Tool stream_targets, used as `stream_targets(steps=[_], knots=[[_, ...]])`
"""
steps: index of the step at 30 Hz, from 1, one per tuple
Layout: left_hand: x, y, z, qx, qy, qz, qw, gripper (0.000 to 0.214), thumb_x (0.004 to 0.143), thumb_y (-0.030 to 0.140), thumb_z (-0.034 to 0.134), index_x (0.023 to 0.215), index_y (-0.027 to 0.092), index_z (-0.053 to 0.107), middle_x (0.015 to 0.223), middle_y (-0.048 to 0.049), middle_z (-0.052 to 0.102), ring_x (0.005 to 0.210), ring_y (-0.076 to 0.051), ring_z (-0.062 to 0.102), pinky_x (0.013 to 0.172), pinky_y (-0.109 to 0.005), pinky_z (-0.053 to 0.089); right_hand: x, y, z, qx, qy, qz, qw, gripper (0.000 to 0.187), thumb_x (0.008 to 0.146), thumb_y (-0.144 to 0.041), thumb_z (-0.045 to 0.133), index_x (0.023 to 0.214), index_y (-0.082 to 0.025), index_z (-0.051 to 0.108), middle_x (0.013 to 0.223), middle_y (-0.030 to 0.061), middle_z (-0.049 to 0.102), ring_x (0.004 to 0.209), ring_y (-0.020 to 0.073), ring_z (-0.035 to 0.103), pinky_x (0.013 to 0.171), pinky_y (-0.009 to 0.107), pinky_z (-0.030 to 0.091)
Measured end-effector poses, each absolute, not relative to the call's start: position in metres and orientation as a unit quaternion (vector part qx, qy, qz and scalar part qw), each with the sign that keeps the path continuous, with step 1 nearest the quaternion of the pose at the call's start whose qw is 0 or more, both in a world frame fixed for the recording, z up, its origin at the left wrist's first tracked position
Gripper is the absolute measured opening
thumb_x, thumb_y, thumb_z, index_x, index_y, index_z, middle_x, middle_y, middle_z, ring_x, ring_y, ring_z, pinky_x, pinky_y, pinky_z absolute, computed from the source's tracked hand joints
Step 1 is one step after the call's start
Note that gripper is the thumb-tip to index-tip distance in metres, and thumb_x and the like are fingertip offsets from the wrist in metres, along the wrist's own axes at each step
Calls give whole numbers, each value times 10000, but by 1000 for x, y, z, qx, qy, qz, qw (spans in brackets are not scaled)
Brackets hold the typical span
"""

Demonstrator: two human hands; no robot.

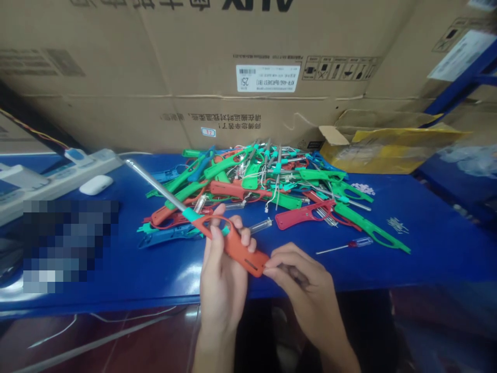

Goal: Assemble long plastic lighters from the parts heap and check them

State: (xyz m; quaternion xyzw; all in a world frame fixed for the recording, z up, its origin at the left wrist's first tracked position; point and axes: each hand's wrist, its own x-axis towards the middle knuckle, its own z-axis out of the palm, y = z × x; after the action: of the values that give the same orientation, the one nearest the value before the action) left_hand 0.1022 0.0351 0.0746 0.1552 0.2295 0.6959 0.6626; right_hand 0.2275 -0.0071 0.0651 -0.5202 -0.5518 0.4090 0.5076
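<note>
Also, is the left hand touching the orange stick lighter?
Touching. The head view shows the left hand wrapped around the orange stick lighter, fingertips curled over its handle's edge.

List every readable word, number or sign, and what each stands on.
"AUX", inverted, partly cut off: large brown cardboard box.
"师傅您辛苦了", inverted: same box.
"请在搬运时对我温柔些", inverted, remainder blurred: same box.
"KFR-46G", inverted, remainder uncertain: white rectangular label on that box.
A 2 and a 5, order unsure: same label.
Unreadable: blue-edged white sticker, remaining box print.
Orange plastic lighter: nothing legible.
</note>
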Motion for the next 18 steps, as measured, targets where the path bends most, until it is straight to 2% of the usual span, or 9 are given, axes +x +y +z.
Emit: stream_targets(steps=[8,14,18], knots=[[103,33,74,168,233,697,657,231,1051,329,495,1198,260,659,1000,-30,520,742,-102,511,677,-200,517,229,-7,66,-521,-576,395,491,112,904,-240,724,802,-263,764,893,0,724,804,152,653,681,252,489],[103,30,72,181,239,701,647,191,1036,345,534,1153,280,670,1020,-30,534,757,-105,521,684,-204,510,229,-7,65,-550,-587,364,470,107,876,-232,743,812,-293,803,1017,13,712,802,164,651,703,283,510],[103,30,71,189,246,707,636,198,1032,367,544,1158,286,673,1017,-30,542,758,-107,521,704,-211,512,229,-6,64,-563,-584,365,457,103,886,-262,738,815,-295,803,1056,3,722,669,123,599,589,270,464]])
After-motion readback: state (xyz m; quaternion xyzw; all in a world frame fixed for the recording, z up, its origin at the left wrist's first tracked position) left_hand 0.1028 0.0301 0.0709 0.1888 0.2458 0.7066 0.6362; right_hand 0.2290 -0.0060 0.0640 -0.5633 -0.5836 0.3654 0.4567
